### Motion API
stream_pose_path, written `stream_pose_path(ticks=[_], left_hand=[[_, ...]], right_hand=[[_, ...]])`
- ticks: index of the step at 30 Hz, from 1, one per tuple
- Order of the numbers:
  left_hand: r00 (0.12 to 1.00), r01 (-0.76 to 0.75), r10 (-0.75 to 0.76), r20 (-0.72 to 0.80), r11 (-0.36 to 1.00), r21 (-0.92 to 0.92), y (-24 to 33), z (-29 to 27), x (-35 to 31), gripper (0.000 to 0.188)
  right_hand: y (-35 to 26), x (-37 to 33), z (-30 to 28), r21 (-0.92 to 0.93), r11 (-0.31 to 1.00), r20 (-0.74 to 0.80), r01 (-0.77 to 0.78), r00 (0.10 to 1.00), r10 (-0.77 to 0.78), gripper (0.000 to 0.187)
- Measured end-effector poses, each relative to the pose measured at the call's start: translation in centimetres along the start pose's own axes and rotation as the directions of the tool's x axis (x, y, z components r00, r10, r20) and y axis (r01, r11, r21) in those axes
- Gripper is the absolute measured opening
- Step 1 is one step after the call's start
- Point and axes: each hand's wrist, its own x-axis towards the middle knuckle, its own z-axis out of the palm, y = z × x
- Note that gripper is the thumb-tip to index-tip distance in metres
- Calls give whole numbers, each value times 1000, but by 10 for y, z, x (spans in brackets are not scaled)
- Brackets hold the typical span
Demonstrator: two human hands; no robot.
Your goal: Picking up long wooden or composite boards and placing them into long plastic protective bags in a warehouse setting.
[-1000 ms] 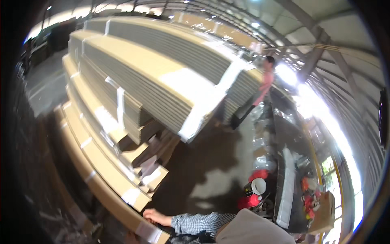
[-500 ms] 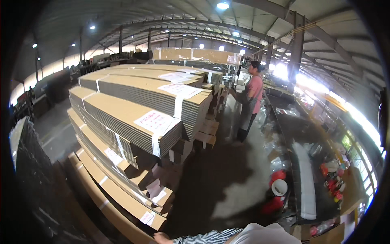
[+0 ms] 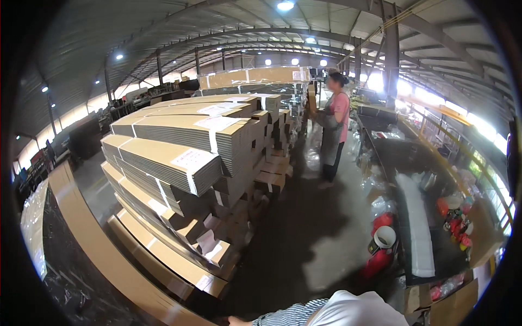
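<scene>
My left hand (image 3: 235, 321) is barely in shot, just the wrist and a sliver of it poking out of my blue-and-white striped sleeve (image 3: 288, 315) at the bottom edge, so I can't tell if it's open or closed or gripping anything. My right hand isn't in view at all. The hand sits right by the near end of the long flat brown cardboard sheet (image 3: 103, 255) that runs along the floor, just beside the tall stack of bundled flattened brown cardboard boxes with white straps (image 3: 179, 163); can't say whether it's touching. Further up the aisle, well apart from me, another person in a pink top and grey apron (image 3: 335, 127) stands at the far end of the stacks. Over on the right, a long dark workbench (image 3: 413, 163) has a white foam strip (image 3: 416, 228) lying along it, with a red bucket with a white roll on top (image 3: 383, 234) on the floor by its near edge.
</scene>
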Motion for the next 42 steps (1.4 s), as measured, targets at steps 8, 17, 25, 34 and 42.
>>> stream_pose_path(ticks=[8, 17, 25, 34, 42], left_hand=[[961, 34, -134, -241, 925, -379, 186, -80, -34, 40], [965, 103, -138, -222, 981, -163, 220, -115, -72, 42], [954, -162, 122, 274, 978, 128, 195, -141, -52, 27], [986, -90, 142, -85, 31, -995, 236, -187, -63, 16], [976, -123, 129, -173, -326, -937, 308, -235, -10, 74]], right_hand=[[-106, -39, -5, 262, 924, -26, 279, 959, -282, 16], [-109, -62, -3, 230, 863, 104, 450, 870, -481, 13], [-103, -38, -21, 350, 888, 269, 298, 876, -400, 22], [15, -59, -13, -11, 663, 620, 749, 525, -583, 86], [86, 9, -8, -175, 930, 717, 322, 690, -104, 62]])
